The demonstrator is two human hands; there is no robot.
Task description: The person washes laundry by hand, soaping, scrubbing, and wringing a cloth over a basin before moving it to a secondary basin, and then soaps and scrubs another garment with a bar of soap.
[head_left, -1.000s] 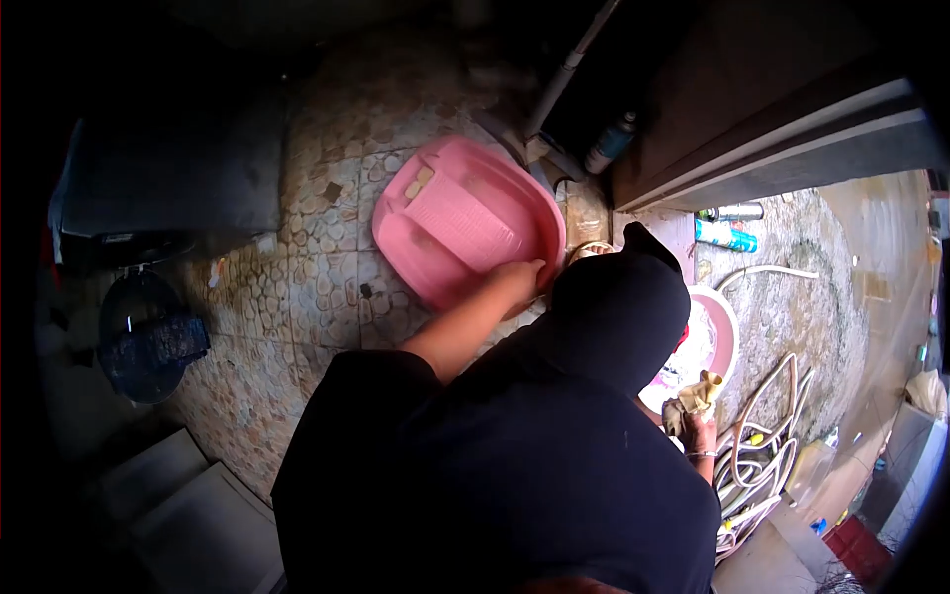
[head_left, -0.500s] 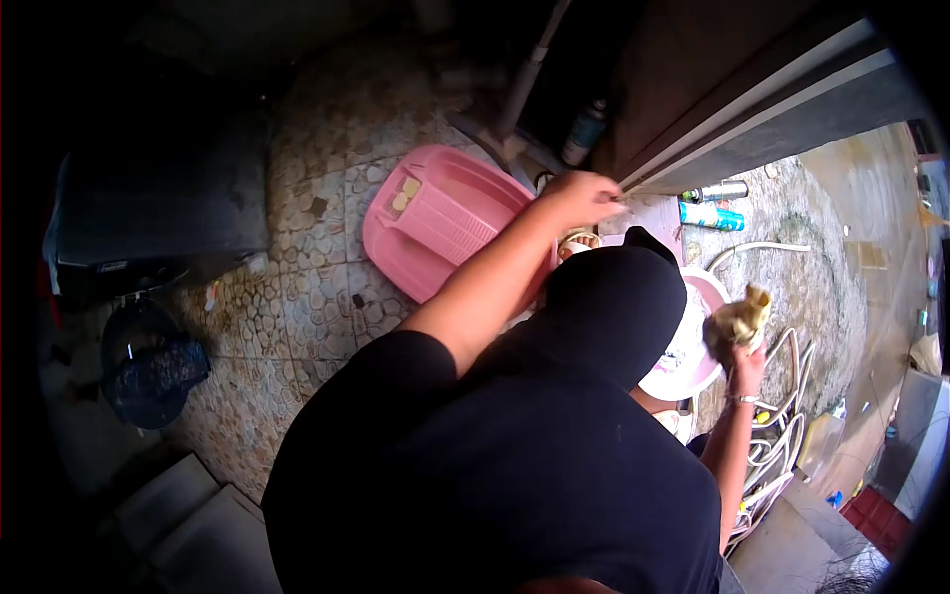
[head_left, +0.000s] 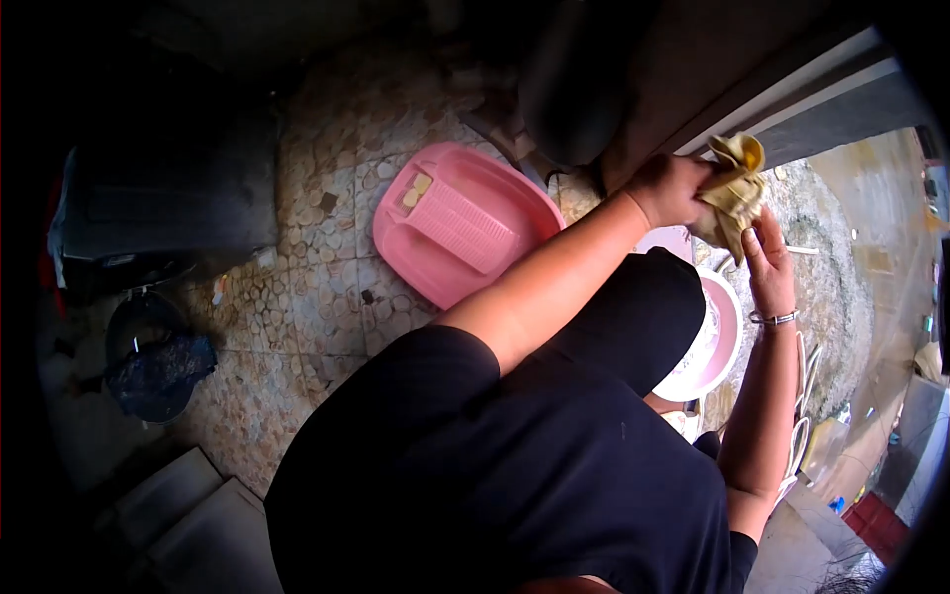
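Note:
A crumpled yellowish-brown cloth (head_left: 734,193) is held up at the upper right, close to the door frame. My left hand (head_left: 671,190) grips its left side, the arm stretched across above the pink tub. Below the cloth, my right hand (head_left: 768,259), with a band on the wrist, pinches its lower edge. The pink tub (head_left: 485,203) has a ridged washboard part (head_left: 460,230) and pale soap pieces (head_left: 417,190). Partly behind my dark-clothed knee, a round basin (head_left: 732,327) holds whitish suds.
A dark bin-like box (head_left: 168,203) stands at the left, above a dark basin with dark cloth (head_left: 163,371). Pale hose coils (head_left: 800,436) lie at the lower right. A door frame (head_left: 831,109) crosses the upper right, beside wet rough ground.
My left hand has moved from the pink tub's rim up and right to the cloth and taken hold of it. My right hand has raised the cloth from beside the round basin.

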